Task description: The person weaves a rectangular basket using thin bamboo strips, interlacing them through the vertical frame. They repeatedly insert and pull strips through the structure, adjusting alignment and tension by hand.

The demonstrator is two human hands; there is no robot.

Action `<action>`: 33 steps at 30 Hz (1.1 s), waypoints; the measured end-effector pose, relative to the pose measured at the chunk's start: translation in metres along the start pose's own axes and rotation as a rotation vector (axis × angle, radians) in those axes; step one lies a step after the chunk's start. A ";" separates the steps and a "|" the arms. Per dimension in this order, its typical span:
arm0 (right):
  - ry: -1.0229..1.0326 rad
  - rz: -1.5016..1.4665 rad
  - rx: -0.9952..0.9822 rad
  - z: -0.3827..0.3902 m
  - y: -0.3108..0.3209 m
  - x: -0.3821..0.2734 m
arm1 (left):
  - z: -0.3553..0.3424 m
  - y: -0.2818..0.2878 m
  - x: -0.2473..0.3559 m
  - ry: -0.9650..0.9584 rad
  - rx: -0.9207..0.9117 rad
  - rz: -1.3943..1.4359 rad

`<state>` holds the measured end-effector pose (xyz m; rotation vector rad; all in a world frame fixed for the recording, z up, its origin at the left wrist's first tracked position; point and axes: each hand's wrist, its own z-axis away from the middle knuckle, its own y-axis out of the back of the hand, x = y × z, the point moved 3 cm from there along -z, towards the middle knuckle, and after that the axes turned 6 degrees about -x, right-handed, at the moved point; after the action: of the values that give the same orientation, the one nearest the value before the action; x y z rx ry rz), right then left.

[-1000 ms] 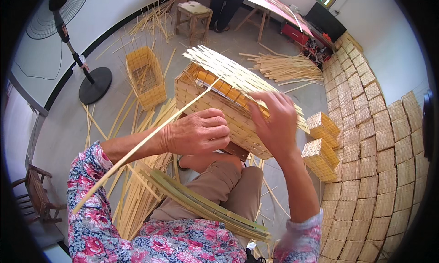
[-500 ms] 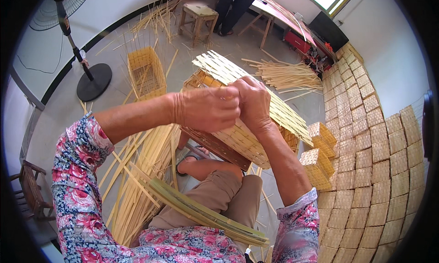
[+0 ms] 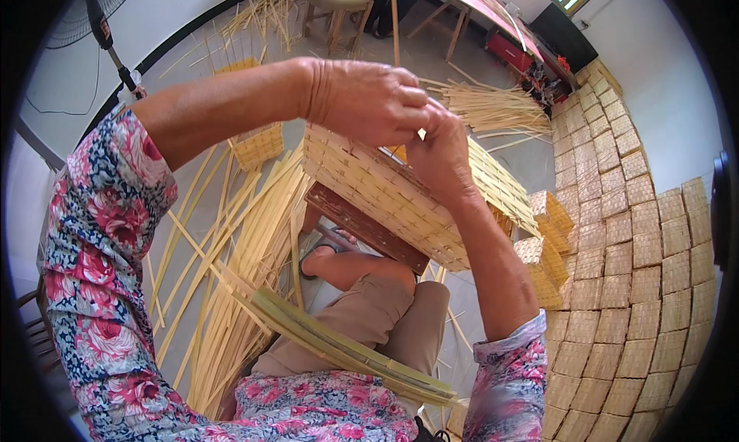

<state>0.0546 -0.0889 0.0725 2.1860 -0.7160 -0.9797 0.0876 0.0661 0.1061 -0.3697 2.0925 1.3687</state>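
A long woven bamboo basket (image 3: 377, 184) lies on a dark brown wooden bench (image 3: 369, 230) in front of my knees. Its far side shows as a paler woven panel (image 3: 504, 184). My left hand (image 3: 369, 102) is closed above the basket's upper edge, fingertips meeting those of my right hand (image 3: 440, 153). My right hand is closed too, close over the basket's rim. Whatever the fingers pinch is hidden. A thin upright tan strip (image 3: 395, 23) rises behind my left hand; I cannot tell whether it is held. Green bamboo strips (image 3: 346, 350) lie across my lap.
Loose bamboo strips (image 3: 254, 250) spread over the floor at left, with another pile (image 3: 493, 107) beyond the basket. Small woven baskets (image 3: 539, 269) stand at right beside rows of stacked woven pieces (image 3: 616, 288). A stool (image 3: 339, 0), a fan (image 3: 100, 23) and a pink-topped table (image 3: 493, 7) stand farther back.
Both hands have shifted, the left one up and forward and the right one slightly to the right. The upright tan strip has come into view, and the whole view has tilted slightly.
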 end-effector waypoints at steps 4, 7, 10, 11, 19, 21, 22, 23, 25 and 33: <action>-0.003 -0.004 0.003 -0.005 0.001 0.001 | 0.002 0.001 -0.007 0.053 0.043 0.007; -0.044 0.063 0.015 -0.005 -0.004 0.003 | 0.013 -0.004 0.002 0.495 -0.077 0.128; 0.000 0.150 0.042 -0.002 -0.007 -0.001 | 0.023 -0.015 0.014 0.787 0.141 0.354; 0.023 0.183 0.049 0.000 -0.008 -0.001 | 0.026 -0.019 0.018 0.899 0.207 0.453; 0.154 0.410 0.026 0.006 -0.013 -0.008 | 0.022 -0.020 0.046 1.056 0.274 0.334; 0.216 0.469 -0.033 0.012 -0.014 -0.008 | 0.023 -0.013 0.056 1.020 0.053 0.271; 0.243 0.504 -0.058 0.015 -0.013 -0.008 | 0.026 -0.009 0.060 0.995 0.038 0.259; 0.259 0.502 -0.009 0.018 -0.009 -0.010 | 0.030 -0.004 0.066 0.968 0.024 0.247; 0.308 0.471 0.094 0.024 -0.009 -0.020 | 0.055 0.008 0.085 1.039 0.025 0.296; -0.322 -0.472 -0.367 0.091 -0.088 -0.045 | 0.124 -0.013 0.213 1.607 0.156 1.733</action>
<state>-0.0237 -0.0296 -0.0188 1.9207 -0.1235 -1.5879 -0.0297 0.1916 -0.0712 1.2147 4.2268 1.8167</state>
